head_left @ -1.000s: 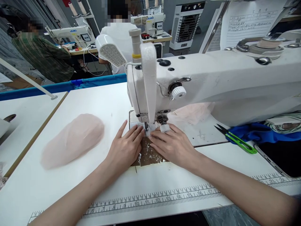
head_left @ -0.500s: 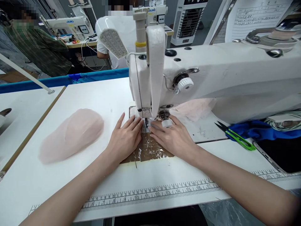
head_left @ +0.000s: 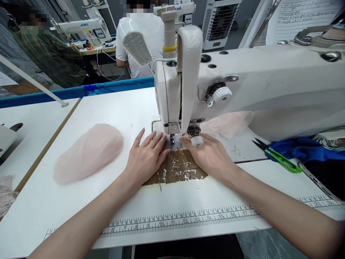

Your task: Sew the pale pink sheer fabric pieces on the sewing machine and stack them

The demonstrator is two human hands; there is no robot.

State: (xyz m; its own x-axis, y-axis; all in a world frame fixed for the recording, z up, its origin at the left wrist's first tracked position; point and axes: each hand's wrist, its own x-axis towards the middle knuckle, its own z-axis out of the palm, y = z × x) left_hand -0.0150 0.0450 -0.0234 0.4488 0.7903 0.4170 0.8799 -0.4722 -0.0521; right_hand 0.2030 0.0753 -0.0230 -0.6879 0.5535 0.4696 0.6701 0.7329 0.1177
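My left hand (head_left: 145, 158) lies flat on the table, fingers stretched toward the presser foot (head_left: 172, 140) of the white sewing machine (head_left: 242, 86). My right hand (head_left: 211, 154) rests just right of the needle, fingers extended and pressing down a small pale piece that I can hardly make out. Both hands sit over a patch of brown tape (head_left: 179, 169) in front of the needle plate. A white thimble-like cap (head_left: 197, 141) shows on one right finger.
A heap of pale pink sheer fabric (head_left: 88, 151) lies to the left; more pink fabric (head_left: 229, 124) sits behind the machine arm. Green thread snips (head_left: 280, 160) and blue cloth (head_left: 304, 151) lie right. A printed ruler (head_left: 188, 219) runs along the table's front. Two people work behind.
The view has shifted slightly right and closer. Both hands stay at the presser foot, with the fingers edging a little nearer the needle.
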